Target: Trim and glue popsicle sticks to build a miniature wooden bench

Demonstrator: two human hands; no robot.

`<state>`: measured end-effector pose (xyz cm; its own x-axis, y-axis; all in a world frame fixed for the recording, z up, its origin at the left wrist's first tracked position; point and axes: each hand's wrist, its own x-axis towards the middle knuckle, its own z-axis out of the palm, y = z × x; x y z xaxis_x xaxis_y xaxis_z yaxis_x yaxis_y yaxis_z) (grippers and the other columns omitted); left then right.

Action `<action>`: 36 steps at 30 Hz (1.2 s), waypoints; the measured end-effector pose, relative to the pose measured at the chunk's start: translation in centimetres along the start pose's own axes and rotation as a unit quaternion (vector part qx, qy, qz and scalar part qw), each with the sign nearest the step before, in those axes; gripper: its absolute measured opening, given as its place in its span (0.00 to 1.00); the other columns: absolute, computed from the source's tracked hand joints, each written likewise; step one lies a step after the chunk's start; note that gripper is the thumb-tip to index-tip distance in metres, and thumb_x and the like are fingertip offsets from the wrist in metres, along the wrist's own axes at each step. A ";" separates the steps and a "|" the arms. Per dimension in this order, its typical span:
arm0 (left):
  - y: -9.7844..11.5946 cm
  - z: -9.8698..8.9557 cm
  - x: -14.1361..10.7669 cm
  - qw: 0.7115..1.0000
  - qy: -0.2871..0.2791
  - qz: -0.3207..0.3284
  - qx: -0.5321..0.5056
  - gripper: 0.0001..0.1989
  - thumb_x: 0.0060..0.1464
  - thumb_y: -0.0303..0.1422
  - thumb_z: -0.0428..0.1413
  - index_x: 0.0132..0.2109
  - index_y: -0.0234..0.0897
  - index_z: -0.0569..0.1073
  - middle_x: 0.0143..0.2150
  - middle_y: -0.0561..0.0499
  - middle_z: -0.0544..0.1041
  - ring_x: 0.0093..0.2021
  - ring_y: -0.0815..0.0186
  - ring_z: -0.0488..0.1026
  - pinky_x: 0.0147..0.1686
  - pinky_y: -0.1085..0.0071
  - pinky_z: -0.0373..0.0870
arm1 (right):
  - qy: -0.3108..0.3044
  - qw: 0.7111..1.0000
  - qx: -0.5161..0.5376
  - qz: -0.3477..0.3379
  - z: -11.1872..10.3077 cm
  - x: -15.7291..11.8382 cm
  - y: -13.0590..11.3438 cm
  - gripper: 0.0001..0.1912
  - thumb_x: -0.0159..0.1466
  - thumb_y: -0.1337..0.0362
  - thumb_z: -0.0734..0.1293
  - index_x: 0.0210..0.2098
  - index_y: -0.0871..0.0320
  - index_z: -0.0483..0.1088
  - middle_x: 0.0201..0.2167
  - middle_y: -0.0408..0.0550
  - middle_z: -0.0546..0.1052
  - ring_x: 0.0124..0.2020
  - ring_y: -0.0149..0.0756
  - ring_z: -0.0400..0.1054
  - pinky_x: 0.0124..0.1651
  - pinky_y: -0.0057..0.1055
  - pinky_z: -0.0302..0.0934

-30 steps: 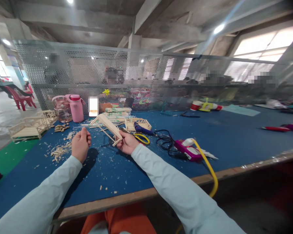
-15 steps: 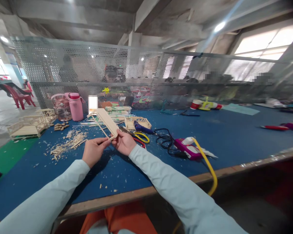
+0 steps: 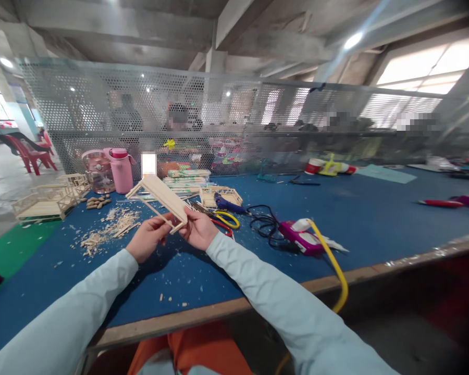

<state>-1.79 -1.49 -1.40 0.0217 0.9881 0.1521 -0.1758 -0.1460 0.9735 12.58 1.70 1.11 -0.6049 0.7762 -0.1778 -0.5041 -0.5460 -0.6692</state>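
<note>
1. Left hand [image 3: 148, 240]: near 9 o'clock of the right. Its grip looks closed on the thin rail [image 3: 153, 209], close to the rail's near end; fingertips partly hidden.
2. Right hand [image 3: 200, 230]: grip clamped on the slab's near corner, thumb on the upper face.
3. Key relation: wooden frame [image 3: 166, 198] extends from the right grip toward 10-11 o'clock. Long axis runs 10-11 to 4-5, so both grips sit at the near end and the far end has no hand on it. Right is nearer the slab, left nearer the rail. Frame looks tilted, held above the blue surface [image 3: 203, 276].
4. Wood scraps [image 3: 119, 224]: 10 o'clock of the left hand, just beside.
5. Scissors [image 3: 236, 223]: 2-3 o'clock of the right hand, near, lying loose.
6. Blue glue gun [image 3: 229, 203]: 1-2 o'clock of the right hand, past the scissors.
7. Stick bundles [image 3: 187, 182]: just short of 12 from the right hand, beyond the frame.
8. Pink bottle [image 3: 122, 173]: 11 o'clock of the left hand, upright, well apart.
</note>
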 end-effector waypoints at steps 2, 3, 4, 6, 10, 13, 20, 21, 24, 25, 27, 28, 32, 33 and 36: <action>0.2 0.0 -0.3 0.997 -0.064 -0.024 -0.026 0.21 0.30 0.37 0.66 0.36 0.36 0.78 0.30 0.48 0.77 0.20 0.74 0.62 0.17 0.76 0.59 | -0.004 1.000 -0.006 0.009 -0.1 0.0 0.0 0.18 0.68 0.64 0.48 0.35 0.64 0.64 0.15 0.43 0.68 0.15 0.26 0.60 0.14 0.18 0.55; 0.2 0.0 -0.4 0.996 -0.081 -0.029 -0.035 0.19 0.31 0.36 0.66 0.36 0.36 0.79 0.32 0.46 0.77 0.22 0.73 0.64 0.18 0.76 0.60 | -0.007 1.000 -0.006 0.011 -0.2 0.0 0.0 0.18 0.68 0.64 0.47 0.36 0.65 0.64 0.16 0.44 0.69 0.15 0.26 0.61 0.14 0.18 0.55; 0.3 -0.1 -0.5 0.995 -0.094 -0.028 -0.036 0.18 0.32 0.35 0.66 0.35 0.36 0.79 0.34 0.45 0.77 0.23 0.71 0.66 0.20 0.76 0.61 | -0.010 1.000 -0.004 0.011 -0.2 0.0 -0.1 0.18 0.68 0.64 0.47 0.37 0.65 0.64 0.16 0.44 0.70 0.14 0.25 0.60 0.14 0.18 0.55; 0.4 -0.3 -0.5 0.993 -0.115 -0.006 -0.010 0.14 0.35 0.35 0.64 0.33 0.36 0.79 0.36 0.45 0.77 0.26 0.69 0.68 0.22 0.74 0.63 | -0.019 1.000 -0.001 0.021 -0.3 0.0 -0.1 0.18 0.68 0.64 0.47 0.38 0.65 0.64 0.16 0.44 0.69 0.14 0.25 0.59 0.13 0.18 0.54; 0.5 -0.4 -0.4 0.990 -0.099 0.064 0.079 0.08 0.38 0.36 0.63 0.26 0.34 0.78 0.31 0.46 0.77 0.27 0.67 0.68 0.27 0.72 0.66 | -0.034 0.999 -0.014 0.034 -0.2 0.0 -0.1 0.19 0.68 0.64 0.47 0.37 0.65 0.65 0.16 0.44 0.69 0.14 0.25 0.59 0.14 0.18 0.54; 0.4 -0.4 0.0 0.994 -0.034 0.058 0.082 0.09 0.33 0.35 0.65 0.21 0.33 0.76 0.24 0.49 0.75 0.24 0.69 0.67 0.26 0.72 0.65 | -0.015 0.998 -0.065 -0.011 -0.2 0.0 -0.5 0.18 0.68 0.64 0.47 0.33 0.64 0.64 0.15 0.42 0.67 0.15 0.24 0.58 0.15 0.18 0.53; 1.6 -4.9 2.3 0.978 0.204 0.032 0.016 0.14 0.37 0.39 0.62 0.28 0.34 0.70 0.23 0.55 0.70 0.19 0.76 0.63 0.21 0.78 0.63 | 0.039 0.975 -0.206 -0.074 -2.0 -0.2 -3.1 0.13 0.66 0.67 0.49 0.30 0.60 0.61 0.14 0.37 0.63 0.12 0.23 0.56 0.12 0.18 0.49; 1.8 -5.7 2.5 0.973 0.229 0.023 0.014 0.12 0.40 0.38 0.60 0.30 0.34 0.69 0.24 0.55 0.70 0.18 0.77 0.63 0.20 0.78 0.63 | 0.047 0.967 -0.239 -0.071 -2.4 -0.1 -3.1 0.12 0.65 0.68 0.51 0.30 0.59 0.61 0.13 0.37 0.63 0.11 0.24 0.56 0.12 0.18 0.49; 2.0 -7.4 3.0 0.965 0.260 -0.021 0.028 0.08 0.46 0.34 0.56 0.31 0.34 0.68 0.23 0.54 0.70 0.17 0.76 0.63 0.19 0.77 0.64 | 0.069 0.933 -0.350 -0.047 -3.1 0.6 -2.0 0.09 0.62 0.71 0.55 0.26 0.60 0.60 0.11 0.36 0.60 0.09 0.24 0.54 0.11 0.19 0.49; 1.9 -7.6 3.0 0.964 0.260 -0.037 0.039 0.07 0.47 0.34 0.55 0.30 0.33 0.68 0.24 0.53 0.70 0.17 0.76 0.64 0.19 0.77 0.64 | 0.076 0.917 -0.389 -0.038 -3.2 0.9 -1.6 0.09 0.61 0.70 0.57 0.24 0.60 0.60 0.10 0.37 0.60 0.09 0.24 0.54 0.11 0.20 0.50; 1.7 -7.5 2.9 0.964 0.248 -0.066 0.070 0.08 0.47 0.35 0.55 0.30 0.33 0.68 0.24 0.52 0.71 0.17 0.74 0.65 0.18 0.76 0.63 | 0.101 0.878 -0.466 -0.040 -3.4 1.2 -1.4 0.09 0.60 0.67 0.60 0.24 0.60 0.62 0.11 0.38 0.63 0.11 0.25 0.56 0.13 0.21 0.54; 1.6 -7.4 2.8 0.964 0.239 -0.077 0.089 0.10 0.47 0.36 0.56 0.31 0.32 0.69 0.24 0.52 0.71 0.17 0.74 0.65 0.17 0.76 0.62 | 0.122 0.854 -0.503 -0.055 -3.5 1.2 -1.7 0.08 0.60 0.65 0.61 0.26 0.60 0.63 0.13 0.39 0.64 0.12 0.26 0.58 0.15 0.22 0.55; 1.2 -6.5 2.4 0.964 0.191 -0.086 0.166 0.18 0.41 0.44 0.59 0.33 0.32 0.72 0.21 0.54 0.70 0.15 0.74 0.61 0.12 0.77 0.52 | 0.238 0.720 -0.634 -0.151 -4.5 0.1 -5.1 0.09 0.62 0.59 0.58 0.34 0.58 0.63 0.22 0.40 0.68 0.19 0.25 0.60 0.21 0.21 0.53; 1.2 -6.4 2.3 0.965 0.175 -0.085 0.178 0.20 0.39 0.45 0.60 0.34 0.32 0.73 0.19 0.55 0.69 0.14 0.74 0.60 0.12 0.77 0.50 | 0.256 0.684 -0.665 -0.156 -4.9 -0.3 -6.1 0.09 0.61 0.59 0.59 0.32 0.59 0.64 0.22 0.41 0.68 0.21 0.25 0.61 0.23 0.21 0.53; 0.9 -5.9 2.1 0.969 0.117 -0.098 0.196 0.27 0.35 0.44 0.63 0.41 0.31 0.72 0.15 0.59 0.65 0.14 0.74 0.58 0.13 0.77 0.48 | 0.266 0.592 -0.754 -0.102 -6.1 -1.4 -7.8 0.11 0.49 0.61 0.70 0.22 0.60 0.65 0.19 0.42 0.68 0.24 0.29 0.63 0.25 0.24 0.52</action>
<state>-7.75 0.77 -1.18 -0.2148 0.9758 -0.0413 0.1967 0.0846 0.9768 21.13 6.80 2.17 -0.1447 0.9859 0.0844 0.8327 0.1674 -0.5279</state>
